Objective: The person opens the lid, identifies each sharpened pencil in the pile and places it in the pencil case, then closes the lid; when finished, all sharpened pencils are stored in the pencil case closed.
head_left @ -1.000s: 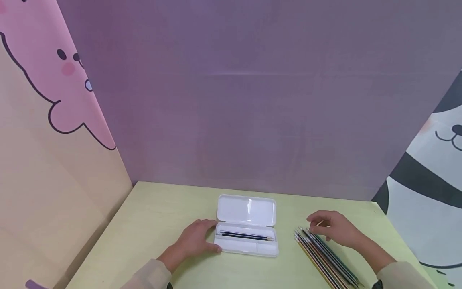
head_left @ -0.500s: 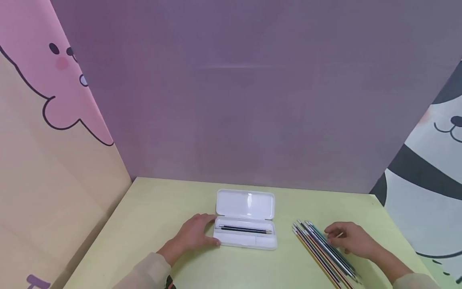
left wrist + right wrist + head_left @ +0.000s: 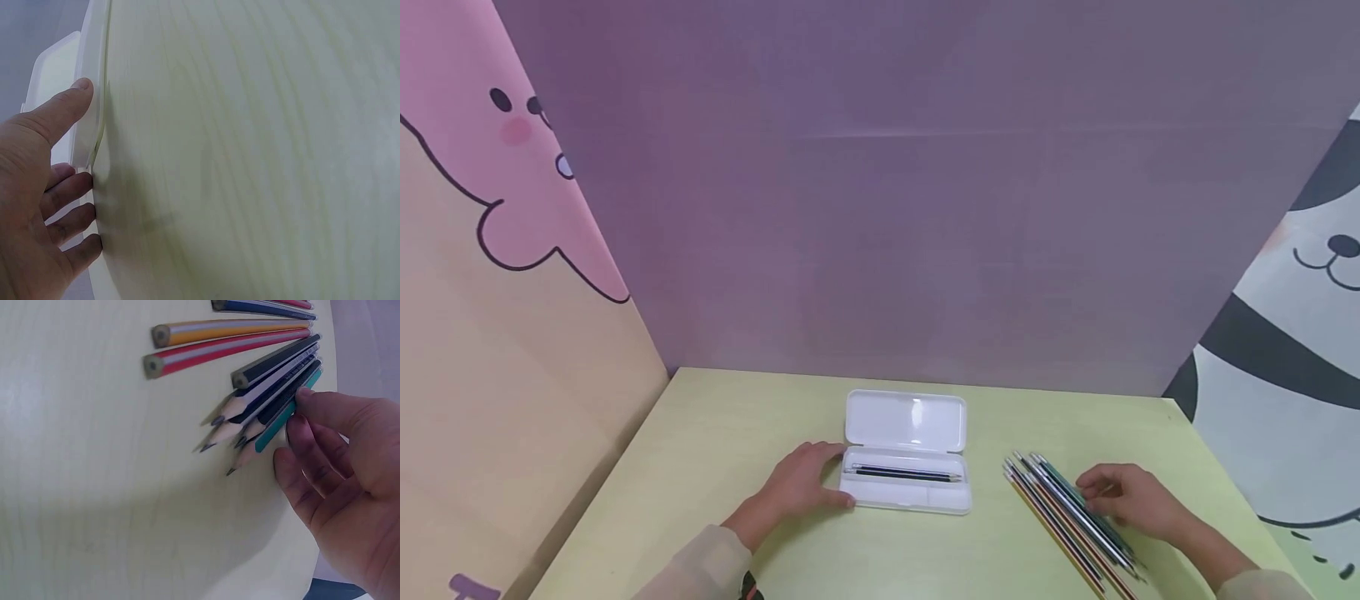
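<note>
Left grip [image 3: 797,483] is spread rather than clenched, thumb and fingers touching the left end of a white pencil case [image 3: 891,497] on the pale wood-grained surface [image 3: 925,554]. Its lid [image 3: 906,419] is folded back; dark pencils [image 3: 904,475] lie in the rear compartment. Farther right, loose pencils [image 3: 1063,521] lie in a slanting group. At their right edge, the right grip [image 3: 1137,500] has its thumb against a teal pencil [image 3: 275,429]; whether it pinches that pencil cannot be told.
</note>
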A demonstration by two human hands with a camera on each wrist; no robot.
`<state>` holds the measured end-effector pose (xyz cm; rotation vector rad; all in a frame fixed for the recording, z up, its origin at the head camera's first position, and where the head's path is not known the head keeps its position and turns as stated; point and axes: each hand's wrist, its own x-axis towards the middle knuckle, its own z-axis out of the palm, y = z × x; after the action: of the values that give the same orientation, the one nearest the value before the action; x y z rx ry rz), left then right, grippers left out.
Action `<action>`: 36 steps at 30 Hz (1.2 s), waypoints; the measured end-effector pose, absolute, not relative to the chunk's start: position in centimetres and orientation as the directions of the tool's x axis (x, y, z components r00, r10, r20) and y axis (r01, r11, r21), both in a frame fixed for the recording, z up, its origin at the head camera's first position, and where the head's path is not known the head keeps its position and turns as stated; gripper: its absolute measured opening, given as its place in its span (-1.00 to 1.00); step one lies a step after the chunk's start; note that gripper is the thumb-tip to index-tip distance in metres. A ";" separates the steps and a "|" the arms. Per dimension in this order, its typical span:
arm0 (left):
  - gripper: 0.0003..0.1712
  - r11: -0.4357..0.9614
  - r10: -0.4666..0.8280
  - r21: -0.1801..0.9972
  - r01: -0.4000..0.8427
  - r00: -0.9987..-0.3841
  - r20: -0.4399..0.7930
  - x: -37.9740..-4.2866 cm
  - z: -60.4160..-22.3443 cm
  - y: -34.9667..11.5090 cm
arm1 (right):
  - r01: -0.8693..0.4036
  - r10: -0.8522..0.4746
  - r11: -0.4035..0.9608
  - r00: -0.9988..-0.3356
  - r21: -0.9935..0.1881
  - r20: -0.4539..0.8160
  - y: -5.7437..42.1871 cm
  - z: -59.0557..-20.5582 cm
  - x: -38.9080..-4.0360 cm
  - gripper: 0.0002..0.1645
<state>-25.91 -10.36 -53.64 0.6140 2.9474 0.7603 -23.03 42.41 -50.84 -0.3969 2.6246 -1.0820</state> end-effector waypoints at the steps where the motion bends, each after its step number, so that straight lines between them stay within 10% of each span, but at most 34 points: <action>1: 0.02 0.803 0.384 0.471 0.366 -0.921 0.060 -25.9 -53.7 -10.4 | -0.141 -0.348 0.688 -0.925 -0.712 -0.153 42.5 -50.9 -23.1 -0.67; 36: 0.02 0.807 0.381 0.465 0.364 -0.923 0.062 -25.8 -53.5 -10.3 | -0.203 -0.374 0.710 -0.920 -0.674 -0.118 40.7 -48.2 -25.0 -0.69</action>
<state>-25.85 -10.33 -53.53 0.6088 2.9534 0.7498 -24.99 40.66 -48.15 -0.4588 2.6720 -1.0110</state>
